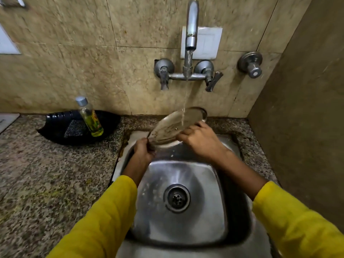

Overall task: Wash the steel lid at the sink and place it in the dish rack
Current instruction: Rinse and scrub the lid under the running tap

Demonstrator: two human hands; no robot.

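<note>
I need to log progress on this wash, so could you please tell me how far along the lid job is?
Done: the tap is running. In hand: the left hand and right hand hold the steel lid tilted under the stream, above the sink. Left: finishing the wash and placing it in a dish rack, which is not in view.

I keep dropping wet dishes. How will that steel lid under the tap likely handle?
The steel lid is probably slippery: tap water runs over it. It looks thin and stiff, likely light. Both hands, left and right, grip opposite rims, which seems wise.
</note>
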